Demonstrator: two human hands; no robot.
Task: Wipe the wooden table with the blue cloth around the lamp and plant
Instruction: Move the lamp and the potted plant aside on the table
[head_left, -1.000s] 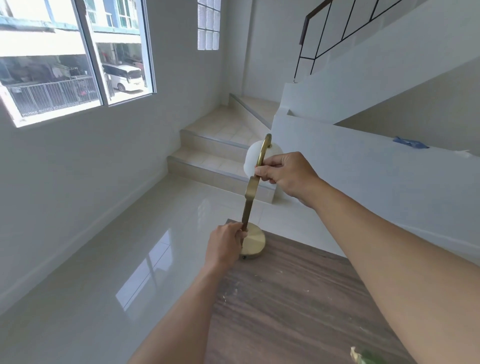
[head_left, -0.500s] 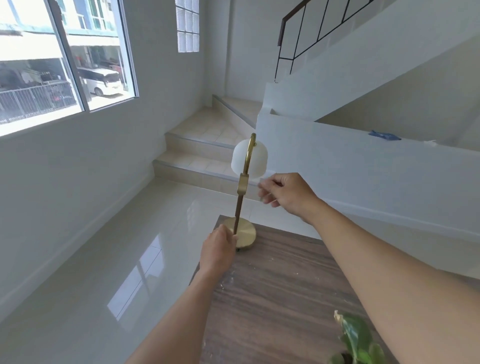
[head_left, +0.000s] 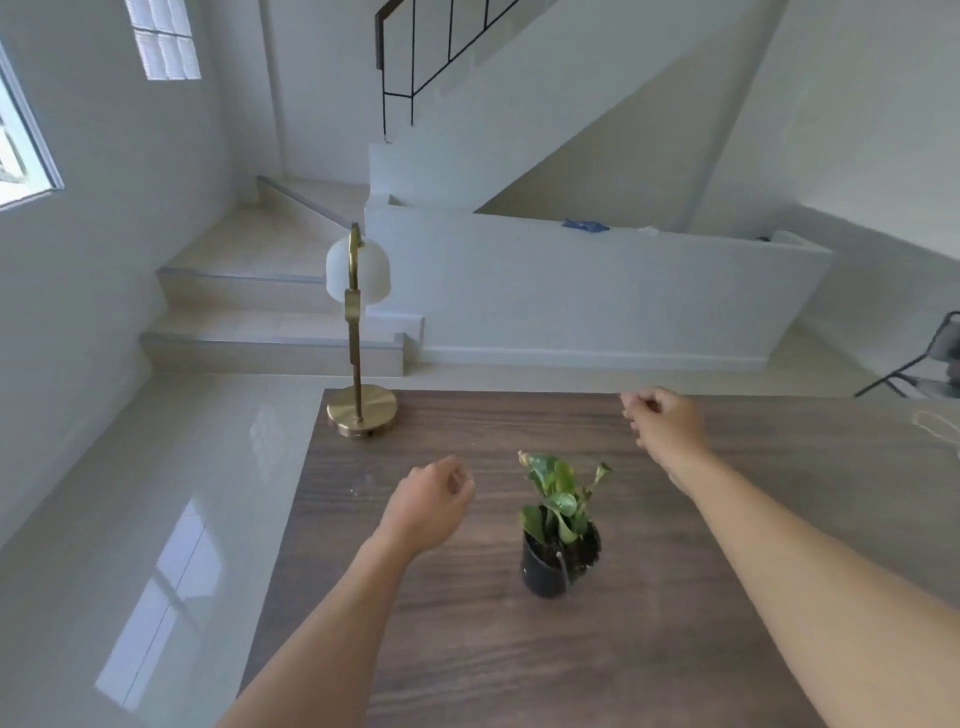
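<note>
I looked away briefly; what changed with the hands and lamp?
Both hands let go of the lamp: the left hand left its base, the right hand its stem, both drawing back empty over the table. The lamp stays upright; the blue cloth stays on the ledge.

Both hands over the wooden table (head_left: 675, 649): my left hand (head_left: 431, 506) and my right hand (head_left: 666, 427), fingers loosely curled, holding nothing. Potted plant (head_left: 560, 525) upright between my forearms. Brass lamp (head_left: 354, 338) upright at far-left corner. Blue cloth (head_left: 584, 225) lies on the white half-wall (head_left: 597, 291) beyond.
</note>
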